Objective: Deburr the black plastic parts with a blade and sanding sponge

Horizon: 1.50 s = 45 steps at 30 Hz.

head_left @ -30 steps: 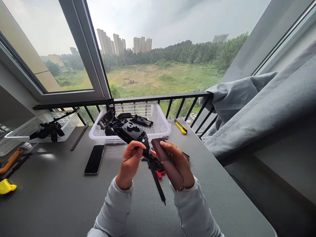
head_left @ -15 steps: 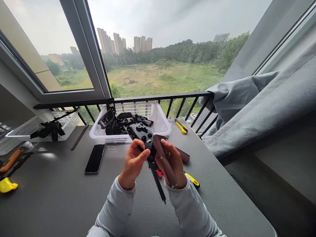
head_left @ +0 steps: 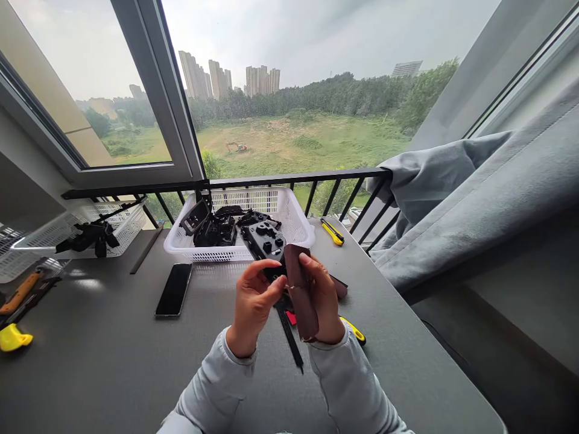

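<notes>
My right hand [head_left: 323, 295] is wrapped around a brown sheet folded lengthwise [head_left: 301, 298], which looks like sandpaper and has a pale, torn edge. Just left of it, my left hand [head_left: 253, 301] is curled, thumb and forefinger at the near end of a black plastic part [head_left: 265, 241] with raised knobs. That part slants away over the white basket's front rim; the grip on its underside is hidden. Below the hands lie a black strip [head_left: 290, 340] and a small red piece [head_left: 291, 317]. Another brown piece [head_left: 340, 287] shows behind my right hand.
The white basket [head_left: 296, 211] holds several black parts by the railing. A phone [head_left: 174, 290] lies left of my hands. On the right are a yellow utility knife [head_left: 332, 231] and another yellow-black tool [head_left: 354, 330]. A second basket [head_left: 40, 241] stands far left, above an orange handle [head_left: 20, 294].
My left hand has shifted slightly right, toward the brown sheet. The black part has moved a little right and away, and the brown sheet has turned more upright in my right hand.
</notes>
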Tool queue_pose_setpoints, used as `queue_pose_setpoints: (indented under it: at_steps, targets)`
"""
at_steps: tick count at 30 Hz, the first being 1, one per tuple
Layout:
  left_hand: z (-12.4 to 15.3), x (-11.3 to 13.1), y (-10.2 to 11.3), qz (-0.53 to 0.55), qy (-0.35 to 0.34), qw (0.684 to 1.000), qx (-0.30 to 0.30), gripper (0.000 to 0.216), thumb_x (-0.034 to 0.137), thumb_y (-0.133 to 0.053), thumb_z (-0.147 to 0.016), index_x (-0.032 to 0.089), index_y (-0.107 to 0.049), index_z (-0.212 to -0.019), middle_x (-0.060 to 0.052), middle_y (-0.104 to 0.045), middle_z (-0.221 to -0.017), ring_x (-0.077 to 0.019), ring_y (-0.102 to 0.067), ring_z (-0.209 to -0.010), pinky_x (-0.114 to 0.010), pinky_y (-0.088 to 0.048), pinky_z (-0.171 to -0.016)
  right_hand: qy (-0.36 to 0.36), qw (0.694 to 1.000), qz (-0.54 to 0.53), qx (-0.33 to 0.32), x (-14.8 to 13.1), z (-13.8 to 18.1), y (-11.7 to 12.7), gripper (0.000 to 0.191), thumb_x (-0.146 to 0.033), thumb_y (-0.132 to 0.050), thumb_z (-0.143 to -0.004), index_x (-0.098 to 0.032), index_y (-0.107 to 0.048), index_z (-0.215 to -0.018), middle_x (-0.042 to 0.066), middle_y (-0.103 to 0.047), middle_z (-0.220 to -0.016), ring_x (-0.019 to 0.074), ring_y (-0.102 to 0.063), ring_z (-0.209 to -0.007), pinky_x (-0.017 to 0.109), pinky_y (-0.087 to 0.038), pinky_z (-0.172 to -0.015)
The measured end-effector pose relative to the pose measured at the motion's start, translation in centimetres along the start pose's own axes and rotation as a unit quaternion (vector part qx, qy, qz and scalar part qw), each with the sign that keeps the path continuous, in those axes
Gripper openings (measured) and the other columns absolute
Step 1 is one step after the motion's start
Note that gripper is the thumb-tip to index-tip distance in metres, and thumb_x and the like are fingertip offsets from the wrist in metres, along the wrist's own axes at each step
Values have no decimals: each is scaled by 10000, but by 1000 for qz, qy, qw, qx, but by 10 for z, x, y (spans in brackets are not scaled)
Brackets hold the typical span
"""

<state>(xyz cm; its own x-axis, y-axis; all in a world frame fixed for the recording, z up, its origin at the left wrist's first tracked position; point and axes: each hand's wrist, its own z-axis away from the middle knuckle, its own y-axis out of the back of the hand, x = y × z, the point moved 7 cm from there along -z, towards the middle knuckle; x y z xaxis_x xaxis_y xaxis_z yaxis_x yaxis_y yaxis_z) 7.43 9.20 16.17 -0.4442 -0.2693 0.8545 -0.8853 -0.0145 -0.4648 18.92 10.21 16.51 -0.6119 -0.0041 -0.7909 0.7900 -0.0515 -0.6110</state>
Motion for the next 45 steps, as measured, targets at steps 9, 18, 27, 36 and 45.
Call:
queue_pose_setpoints:
  at_steps: [9, 18, 27, 36, 45]
  targets:
    - [-6, 10, 1, 109, 12, 994, -3, 282, 239, -871, -581, 220, -643, -746, 48, -594, -699, -82, -593, -637, -201, -536, -642, -28, 995, 93, -26, -18, 13, 3, 253, -385, -806, -639, -182, -731, -771, -5, -690, -631, 135, -572, -505, 239, -469, -477]
    - [-5, 5, 10, 109, 23, 994, -4, 231, 310, -834, -648, 202, -639, -710, 49, -526, -628, -42, -460, -555, -141, -408, -543, 36, 976, 212, -39, -21, 17, -1, 277, -444, -745, -700, -169, -708, -691, -8, -650, -646, 132, -534, -547, 238, -448, -494]
    - [-6, 10, 8, 78, 19, 997, -24, 268, 337, -829, -653, 191, -612, -710, 42, -523, -636, -49, -427, -534, -161, -368, -503, -11, 973, 220, -73, -22, 21, -2, 294, -437, -743, -715, -152, -674, -690, -1, -616, -632, 122, -518, -536, 226, -435, -470]
    - [-5, 11, 10, 61, 22, 998, -23, 291, 372, -824, -645, 196, -600, -706, 33, -512, -639, -74, -436, -548, -199, -387, -526, -31, 978, 188, -89, -22, 26, -7, 267, -410, -766, -702, -158, -685, -669, -23, -590, -585, 102, -485, -489, 211, -397, -437]
    - [-5, 13, 2, 101, 47, 993, -47, 396, 214, -844, -596, 211, -471, -727, 46, -583, -694, -93, -539, -632, -210, -440, -613, -59, 993, 76, -68, -20, 19, 0, 212, -358, -788, -672, -167, -708, -719, -5, -650, -588, 120, -551, -482, 216, -456, -448]
